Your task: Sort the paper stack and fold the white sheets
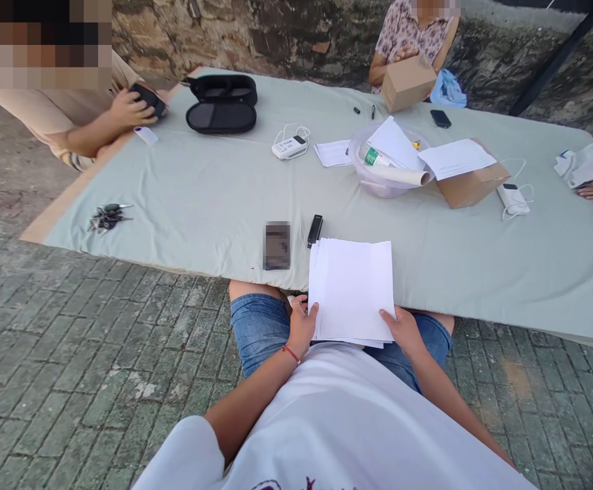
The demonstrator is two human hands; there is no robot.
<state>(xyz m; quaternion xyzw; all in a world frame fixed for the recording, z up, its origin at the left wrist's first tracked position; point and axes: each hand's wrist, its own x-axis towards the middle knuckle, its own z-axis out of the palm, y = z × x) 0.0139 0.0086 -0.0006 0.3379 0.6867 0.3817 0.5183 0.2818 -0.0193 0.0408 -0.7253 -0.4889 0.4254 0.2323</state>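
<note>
A stack of white paper sheets point(351, 289) is held over my lap, its far end reaching the near edge of the grey-green covered table point(199, 197). My left hand point(302, 325) grips the stack's lower left edge, thumb on top, with a red thread on the wrist. My right hand point(403, 330) grips the lower right corner, thumb pressed on the top sheet. A phone point(277, 245) and a small black device point(315, 230) lie on the table just beyond the sheets.
Keys point(107, 217) lie at the table's left edge, an open black case point(222, 103) farther back. A clear bowl point(378, 184) with paper and a bottle, cardboard boxes point(472, 184), and white chargers point(290, 145) sit mid-table. Other people sit at the left, far and right sides.
</note>
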